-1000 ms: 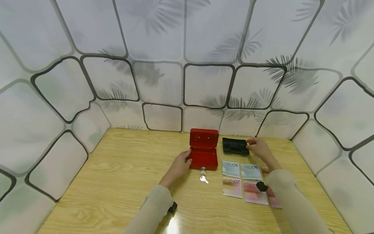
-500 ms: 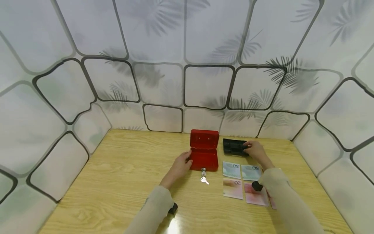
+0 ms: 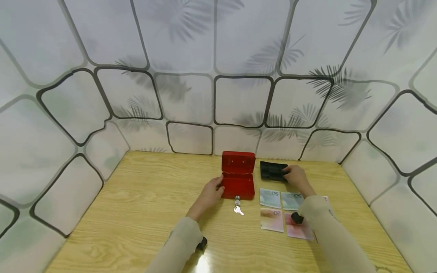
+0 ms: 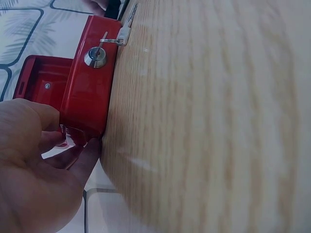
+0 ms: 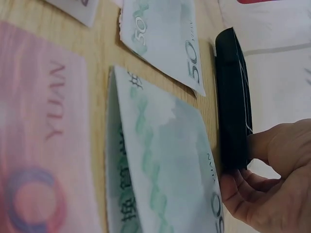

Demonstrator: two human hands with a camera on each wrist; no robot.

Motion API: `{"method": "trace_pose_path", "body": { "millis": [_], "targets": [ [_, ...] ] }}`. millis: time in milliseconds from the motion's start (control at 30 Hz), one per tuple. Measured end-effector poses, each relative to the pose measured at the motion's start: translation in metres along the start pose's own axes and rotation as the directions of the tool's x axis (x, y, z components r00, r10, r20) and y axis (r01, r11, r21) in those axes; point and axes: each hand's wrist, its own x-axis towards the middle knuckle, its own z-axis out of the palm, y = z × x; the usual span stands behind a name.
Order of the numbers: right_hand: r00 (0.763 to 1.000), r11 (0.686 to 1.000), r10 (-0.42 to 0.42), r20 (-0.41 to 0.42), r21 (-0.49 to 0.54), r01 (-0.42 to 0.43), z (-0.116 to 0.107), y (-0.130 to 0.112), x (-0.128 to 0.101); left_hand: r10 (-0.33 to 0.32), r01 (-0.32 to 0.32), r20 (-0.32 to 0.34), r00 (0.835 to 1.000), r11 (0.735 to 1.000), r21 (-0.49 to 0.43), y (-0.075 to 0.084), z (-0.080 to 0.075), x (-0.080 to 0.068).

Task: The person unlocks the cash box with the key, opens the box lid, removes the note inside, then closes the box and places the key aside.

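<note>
Head view: right hand (image 3: 295,177) has now closed its grip on the black plastic tray (image 3: 272,171); left hand (image 3: 212,191) still grips the glossy red metal cash box (image 3: 238,181) near the worktop's far edge.

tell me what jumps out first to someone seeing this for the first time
The open red cash box at the middle of the wooden table, a key hanging from its front lock, steadied by the left hand. Right of it, the right hand grips a black tray, with banknotes laid out in rows just in front.
</note>
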Motion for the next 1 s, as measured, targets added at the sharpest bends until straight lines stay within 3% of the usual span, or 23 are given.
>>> {"method": "trace_pose_path", "body": {
  "millis": [300, 500, 733, 1000],
  "targets": [
    [1.0, 1.0, 0.029, -0.004, -0.007, -0.029, 0.0, 0.002, -0.001, 0.029, -0.029, -0.01, 1.0, 1.0, 0.01, 0.002, 0.0, -0.001],
    [0.999, 0.999, 0.038, 0.005, -0.028, -0.038, -0.002, 0.0, -0.002, -0.001, 0.002, 0.006, 1.0, 1.0, -0.008, 0.002, 0.0, -0.001],
    [0.999, 0.999, 0.039, -0.037, -0.016, -0.04, -0.004, -0.003, -0.007, -0.009, 0.009, 0.008, 1.0, 1.0, -0.017, 0.003, 0.001, -0.002],
    [0.996, 1.0, 0.013, -0.089, 0.002, -0.013, -0.012, -0.011, -0.011, 0.031, -0.031, -0.005, 1.0, 1.0, 0.008, 0.003, 0.0, -0.003]
  ]
}}
